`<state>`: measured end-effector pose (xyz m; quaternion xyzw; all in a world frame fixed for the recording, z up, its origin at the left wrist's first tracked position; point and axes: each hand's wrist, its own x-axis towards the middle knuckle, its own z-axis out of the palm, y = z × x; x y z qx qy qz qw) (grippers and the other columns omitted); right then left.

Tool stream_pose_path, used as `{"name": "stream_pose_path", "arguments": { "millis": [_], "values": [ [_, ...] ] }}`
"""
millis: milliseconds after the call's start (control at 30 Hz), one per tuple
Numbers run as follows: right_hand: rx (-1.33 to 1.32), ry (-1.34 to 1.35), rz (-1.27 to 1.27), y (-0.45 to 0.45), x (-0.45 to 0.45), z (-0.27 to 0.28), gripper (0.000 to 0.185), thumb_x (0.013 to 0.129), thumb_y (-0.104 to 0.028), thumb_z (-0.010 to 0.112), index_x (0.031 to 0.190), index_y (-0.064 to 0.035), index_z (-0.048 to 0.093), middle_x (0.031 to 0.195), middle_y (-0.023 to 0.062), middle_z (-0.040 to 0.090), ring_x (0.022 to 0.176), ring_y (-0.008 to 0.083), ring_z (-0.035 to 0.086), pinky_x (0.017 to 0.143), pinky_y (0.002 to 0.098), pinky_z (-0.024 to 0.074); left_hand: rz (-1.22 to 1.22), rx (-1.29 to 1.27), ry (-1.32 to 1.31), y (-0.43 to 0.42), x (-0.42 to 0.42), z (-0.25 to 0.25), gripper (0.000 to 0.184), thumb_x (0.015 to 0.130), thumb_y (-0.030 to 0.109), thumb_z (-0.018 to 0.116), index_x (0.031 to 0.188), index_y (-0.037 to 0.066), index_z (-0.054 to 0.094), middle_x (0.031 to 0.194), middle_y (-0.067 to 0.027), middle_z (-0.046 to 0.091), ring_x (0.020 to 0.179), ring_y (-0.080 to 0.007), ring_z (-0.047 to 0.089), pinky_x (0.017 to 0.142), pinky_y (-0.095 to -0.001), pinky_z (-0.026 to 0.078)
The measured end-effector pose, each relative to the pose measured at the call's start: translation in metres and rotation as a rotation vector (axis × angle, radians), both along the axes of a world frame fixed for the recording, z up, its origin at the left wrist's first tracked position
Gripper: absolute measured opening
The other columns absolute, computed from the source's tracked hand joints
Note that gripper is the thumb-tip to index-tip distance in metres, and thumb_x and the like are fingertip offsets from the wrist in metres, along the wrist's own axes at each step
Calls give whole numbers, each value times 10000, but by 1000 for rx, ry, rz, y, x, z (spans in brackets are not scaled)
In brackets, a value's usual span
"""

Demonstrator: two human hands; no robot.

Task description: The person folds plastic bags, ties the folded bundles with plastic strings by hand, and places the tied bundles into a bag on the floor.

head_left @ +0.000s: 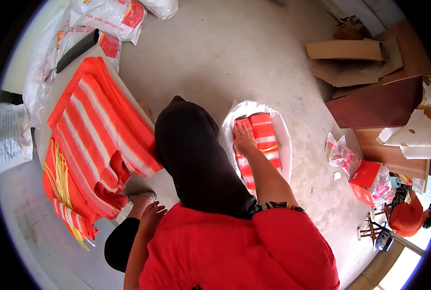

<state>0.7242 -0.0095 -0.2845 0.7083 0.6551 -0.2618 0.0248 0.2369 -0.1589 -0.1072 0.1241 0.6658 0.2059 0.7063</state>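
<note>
the right hand point(245, 140) lies flat, palm down, on a folded bundle of red-and-white striped cloth point(262, 129); from where i sit, i see its fingers extended along the top, not closed around anything. how hard it presses i cannot tell. the bundle sits inside an open white sack point(285, 140) on the floor point(302, 212), the sack's rim standing around it, and a thin yellow tie point(268, 149) crosses the stripes. the left hand point(152, 215) hangs well apart from the right, beside the wearer's black-clad leg, its fingers loosely bent.

to the left i have a worktop point(63, 80) carrying a large spread of striped fabric point(92, 123), with yellow strands point(60, 176) lying over its near part.

for print, i find white printed bags point(106, 19) at the upper left bearing red panels and red characters, too small for me to read. another printed bag point(12, 137) on the far left shows rows of faint lettering, also illegible from here. on the right, near the cardboard point(346, 50), a red box point(364, 174) rests among clear plastic, any wording on it unclear to me.
</note>
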Motion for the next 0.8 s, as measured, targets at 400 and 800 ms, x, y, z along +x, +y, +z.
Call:
{"name": "stream_pose_path", "arguments": {
  "millis": [400, 800],
  "values": [
    [-15, -44, 7, 13, 6, 20, 566, 1003, -261, 577, 1547, -139, 486, 1707, 83, 310, 1590, 322, 226, 1295, 482, 177, -62, 12, 13, 13, 12, 4, 485, 1088, 233, 541, 1500, 15, 409, 1355, -187, 576, 1210, -307, 608, 1025, -429, 544],
    [94, 21, 94, -138, 5, 42, 559, 1012, -304, 622, 1542, -173, 498, 1731, 168, 202, 1615, 381, 144, 1287, 530, 198, -90, -23, 8, 0, -6, -20, 521, 1096, 266, 529, 1526, 10, 387, 1391, -195, 571, 1227, -305, 602, 1045, -433, 529]
  ]
}}
